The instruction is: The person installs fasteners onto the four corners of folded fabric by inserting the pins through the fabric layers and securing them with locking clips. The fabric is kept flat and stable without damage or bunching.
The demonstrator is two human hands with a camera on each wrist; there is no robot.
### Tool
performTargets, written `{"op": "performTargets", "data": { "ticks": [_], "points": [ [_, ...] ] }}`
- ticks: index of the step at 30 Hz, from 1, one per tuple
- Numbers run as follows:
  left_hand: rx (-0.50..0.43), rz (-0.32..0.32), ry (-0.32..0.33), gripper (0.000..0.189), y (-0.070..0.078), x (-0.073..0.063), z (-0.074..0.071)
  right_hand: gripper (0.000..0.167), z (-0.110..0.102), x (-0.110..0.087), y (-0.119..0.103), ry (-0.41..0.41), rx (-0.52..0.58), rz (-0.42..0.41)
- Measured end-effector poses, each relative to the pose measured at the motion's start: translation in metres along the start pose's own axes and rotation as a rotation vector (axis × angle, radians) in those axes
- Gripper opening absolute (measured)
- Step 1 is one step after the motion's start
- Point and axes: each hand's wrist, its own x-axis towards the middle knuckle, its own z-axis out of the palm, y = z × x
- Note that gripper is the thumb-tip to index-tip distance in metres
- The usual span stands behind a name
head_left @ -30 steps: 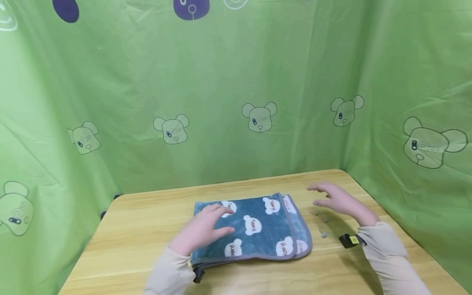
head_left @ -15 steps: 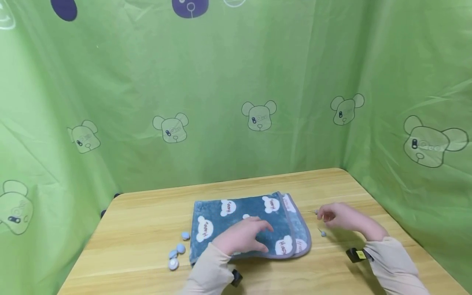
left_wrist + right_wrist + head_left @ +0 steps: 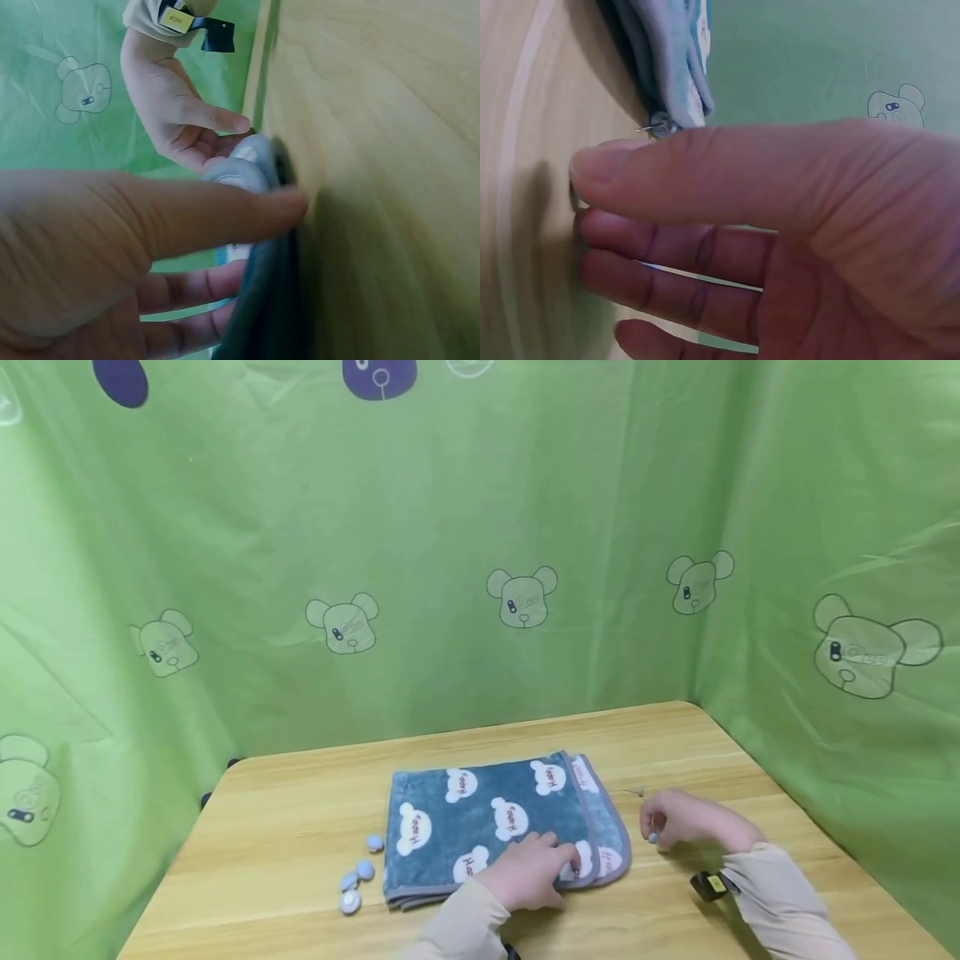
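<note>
A folded teal blanket (image 3: 450, 814) with white bear prints and a grey border lies on the table. My left hand (image 3: 528, 870) is at its near right edge, fingers bent over the top and thumb (image 3: 225, 214) extended along the edge side. The blanket lies flat there; any grip is not visible. To the right, the curled fingers and thumb of my right hand (image 3: 690, 818) meet at the tips, pinching a small blue-headed pin (image 3: 652, 837), mostly hidden. Another pin (image 3: 640, 791) lies just beyond that hand, its needle pointing toward the blanket.
Several small blue round caps (image 3: 350, 881) lie left of the blanket, one with its pale side up. The wooden table (image 3: 285, 818) ends at a green curtain (image 3: 435, 677) printed with bear heads, which encloses the back and both sides.
My left hand has swept right across the blanket to its near right corner, uncovering the blue caps. My right hand has come down to the pins and its fingers have closed together.
</note>
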Motion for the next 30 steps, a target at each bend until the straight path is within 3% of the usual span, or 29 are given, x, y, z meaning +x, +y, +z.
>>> {"op": "performTargets", "data": {
  "ticks": [9,15,20,30],
  "points": [
    [-0.003,0.037,0.118,0.018,-0.003,0.002,0.009,0.018,0.004,0.004,-0.001,-0.008,-0.012,0.009],
    [-0.025,0.025,0.084,0.026,-0.004,0.003,0.009,0.017,0.005,0.003,-0.002,-0.005,0.005,-0.002],
    [-0.033,-0.001,0.103,0.022,-0.004,0.005,0.012,0.016,0.005,0.004,-0.004,-0.009,0.021,0.019],
    [0.008,-0.036,0.059,0.027,-0.002,0.004,0.011,0.016,0.005,0.005,-0.005,-0.003,0.001,-0.002]
  ]
}}
